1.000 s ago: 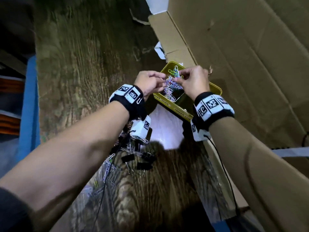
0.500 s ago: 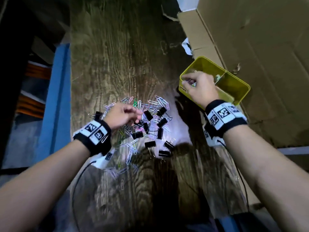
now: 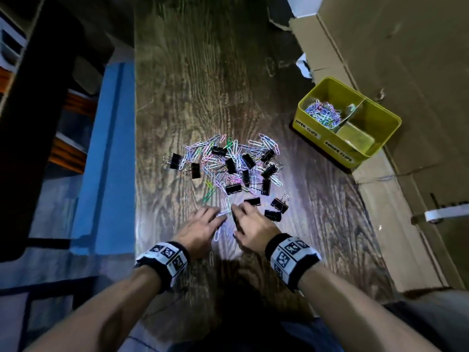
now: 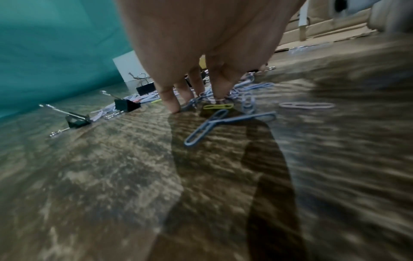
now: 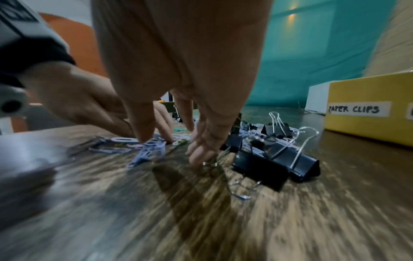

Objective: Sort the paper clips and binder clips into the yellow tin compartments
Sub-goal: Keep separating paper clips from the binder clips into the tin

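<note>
Clips lie heaped mid-table in the head view: pastel paper clips [image 3: 223, 158] tangled with black binder clips [image 3: 247, 160], the yellow tin [image 3: 327, 138] well apart, its paper-clip compartment partly filled. Left hand [image 3: 200, 229] and right hand [image 3: 253, 228] meet at the pile's near edge. Left wrist view: fingertips [image 4: 173, 107] press flat, gripping nothing. Right wrist view: fingers [image 5: 143, 130] spread, unclenched. Paper clips are light and slippery, so likely best raked together; binder clips are stiff, so best lifted by the wire handles.

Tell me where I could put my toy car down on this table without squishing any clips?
Bare wood lies beyond the clip pile, toward the far edge, and between the pile and the yellow tin. It is crowded in the pile itself and just nearer, where the left hand and right hand work among paper clips and binder clips.
</note>
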